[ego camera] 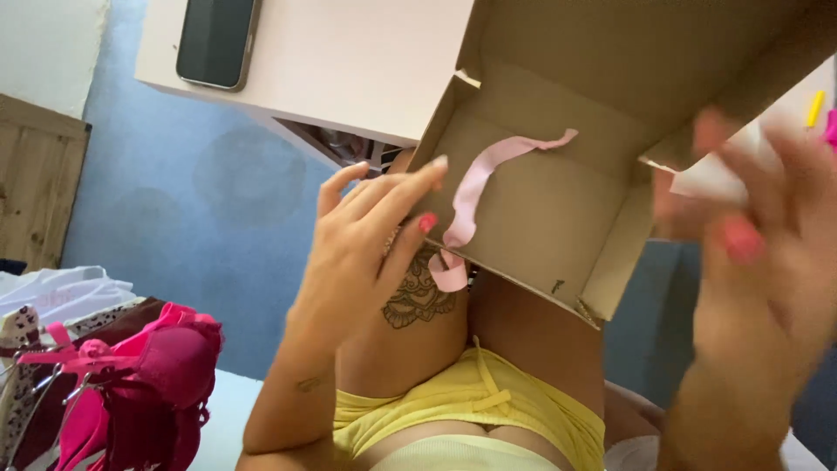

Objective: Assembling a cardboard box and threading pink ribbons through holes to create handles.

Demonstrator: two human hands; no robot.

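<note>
Open cardboard box (558, 218) rested on the lap, pink ribbon (471, 196) draped over its front wall, left hand (362, 253) loosely open with fingertips touched to ribbon and box edge, blurred right hand (758, 262) closed on white paper (711, 179) beside the box, phone (216, 39) laid on white table (349, 70)

A home bedroom: pink underwear (166, 366) heaped (on hangers) beside a phone (216, 39).

The left hand (366, 235) is raised, its back toward the camera, fingers (410, 187) stretched out together and slightly spread, the thumb tucked beneath, forearm dropping away below. The right hand (758, 262) sits close to the lens, blurred, fingers loosely curled and pointing upward.
</note>
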